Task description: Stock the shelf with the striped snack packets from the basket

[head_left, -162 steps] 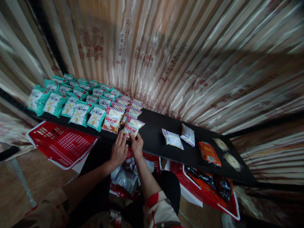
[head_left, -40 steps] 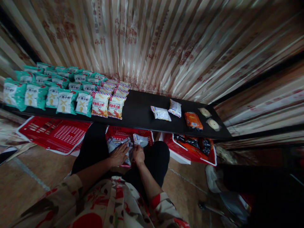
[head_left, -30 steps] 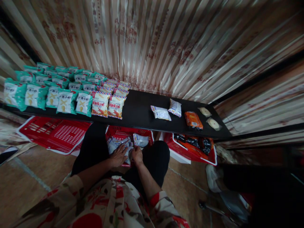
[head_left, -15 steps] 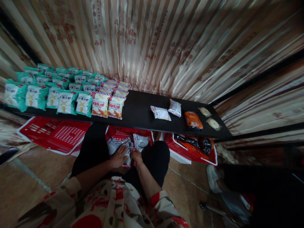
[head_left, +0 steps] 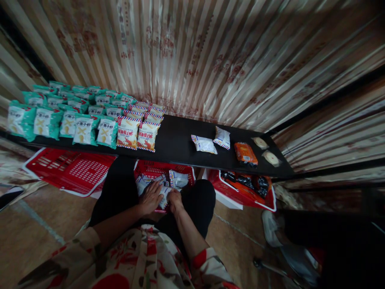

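Note:
Between my knees is a red basket (head_left: 155, 167) with several white snack bags (head_left: 179, 180) edged in blue and red stripes. My left hand (head_left: 150, 197) lies on the bags with its fingers stretched out. Beside it, my right hand (head_left: 175, 200) has its fingers closed at the edge of a snack bag (head_left: 164, 196). My hands partly hide that bag. On the black shelf (head_left: 173, 136) above, orange-and-white snack bags (head_left: 146, 136) stand in two files. Left of them are several rows of teal snack bags (head_left: 106, 130).
Two white bags (head_left: 204, 143) lie on the shelf, with an orange pack (head_left: 246, 154) and two round pale packs (head_left: 271, 158) further right. Another red basket (head_left: 64, 168) stands at left. A basket of orange and black packs (head_left: 246, 188) stands at right. Another person's shoe (head_left: 270, 228) shows lower right.
Both hands have come down from the front orange-and-white bag on the shelf into the basket, and my view has shifted. Over the last second they shift only slightly among the bags.

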`<state>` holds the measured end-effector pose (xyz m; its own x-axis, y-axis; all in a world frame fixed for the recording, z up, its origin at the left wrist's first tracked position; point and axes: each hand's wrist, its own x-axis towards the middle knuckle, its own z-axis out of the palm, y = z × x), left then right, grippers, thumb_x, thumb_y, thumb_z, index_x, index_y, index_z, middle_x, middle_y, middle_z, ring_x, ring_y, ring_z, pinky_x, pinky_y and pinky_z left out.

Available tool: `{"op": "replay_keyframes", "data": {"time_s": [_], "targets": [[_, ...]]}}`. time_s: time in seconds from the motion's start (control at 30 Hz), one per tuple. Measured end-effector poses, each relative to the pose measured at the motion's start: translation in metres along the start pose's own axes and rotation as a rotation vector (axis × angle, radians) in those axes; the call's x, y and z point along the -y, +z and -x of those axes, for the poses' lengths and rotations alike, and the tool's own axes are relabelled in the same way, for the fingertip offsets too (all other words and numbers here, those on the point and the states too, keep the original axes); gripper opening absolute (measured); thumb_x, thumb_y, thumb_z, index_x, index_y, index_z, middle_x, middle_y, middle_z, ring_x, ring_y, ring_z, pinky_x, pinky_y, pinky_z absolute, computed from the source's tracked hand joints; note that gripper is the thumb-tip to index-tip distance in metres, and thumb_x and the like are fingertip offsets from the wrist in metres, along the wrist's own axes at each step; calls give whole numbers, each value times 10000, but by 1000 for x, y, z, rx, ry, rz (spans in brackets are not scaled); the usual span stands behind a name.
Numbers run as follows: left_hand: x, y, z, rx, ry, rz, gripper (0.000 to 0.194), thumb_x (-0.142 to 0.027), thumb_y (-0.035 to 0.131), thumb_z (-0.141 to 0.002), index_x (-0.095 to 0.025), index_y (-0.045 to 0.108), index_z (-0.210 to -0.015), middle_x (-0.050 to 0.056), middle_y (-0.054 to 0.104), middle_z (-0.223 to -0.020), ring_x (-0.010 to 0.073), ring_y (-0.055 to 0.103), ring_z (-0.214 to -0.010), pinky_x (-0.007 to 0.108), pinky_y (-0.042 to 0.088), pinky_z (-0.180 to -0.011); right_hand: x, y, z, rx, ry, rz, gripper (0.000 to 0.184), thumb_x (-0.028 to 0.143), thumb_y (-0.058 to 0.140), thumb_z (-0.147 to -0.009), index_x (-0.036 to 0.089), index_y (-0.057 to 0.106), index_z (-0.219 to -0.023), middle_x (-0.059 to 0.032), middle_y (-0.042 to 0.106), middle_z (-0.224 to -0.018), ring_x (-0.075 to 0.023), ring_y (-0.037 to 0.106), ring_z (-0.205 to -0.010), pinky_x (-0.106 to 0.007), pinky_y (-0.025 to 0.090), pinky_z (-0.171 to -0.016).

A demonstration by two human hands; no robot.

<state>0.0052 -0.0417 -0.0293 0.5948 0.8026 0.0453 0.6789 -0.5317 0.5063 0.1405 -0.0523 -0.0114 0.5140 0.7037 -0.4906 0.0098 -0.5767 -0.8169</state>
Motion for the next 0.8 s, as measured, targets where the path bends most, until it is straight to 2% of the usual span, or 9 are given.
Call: {"op": "replay_keyframes", "data": {"time_s": [0.1,0.23,0.5,0.67,0.8], "targets": [[-9,-14,-2,-28,66,-28,498,-371,321,-917,-116,398,-1337,148,361,-1424,255,255,-1348,447,262,-1074,5,-2,0,-32,112,-104,166,225,399,-816,177,547,-759,-19,596,-563,-147,591,-509,-237,484,-509],[-17,-25,-4,-68,128,-74,490,-336,366,-904,-125,383,-1347,143,318,-1449,261,202,-1367,472,204,-1094,11,-2,3,-62,171,-221,158,221,394,-816,172,535,-762,-10,583,-557,-135,565,-481,-220,463,-484],[-24,-25,-2,-120,142,-136,494,-281,379,-898,-126,348,-1366,140,313,-1453,270,176,-1375,500,169,-1096,10,1,6,-102,186,-382,117,191,417,-790,183,530,-761,-1,618,-608,-130,602,-551,-232,497,-573],[-24,-33,-3,-88,193,-181,503,-287,414,-889,-124,347,-1361,143,317,-1450,272,202,-1367,498,183,-1095,11,0,3,-99,178,-396,95,237,468,-780,185,513,-716,18,584,-554,-118,573,-500,-217,478,-524],[-23,-42,-5,-45,248,-149,474,-269,408,-893,-120,374,-1341,133,337,-1442,253,233,-1359,474,210,-1099,13,-5,-5,-70,155,-373,98,263,462,-780,190,515,-740,20,591,-572,-118,580,-520,-218,484,-547]]}}
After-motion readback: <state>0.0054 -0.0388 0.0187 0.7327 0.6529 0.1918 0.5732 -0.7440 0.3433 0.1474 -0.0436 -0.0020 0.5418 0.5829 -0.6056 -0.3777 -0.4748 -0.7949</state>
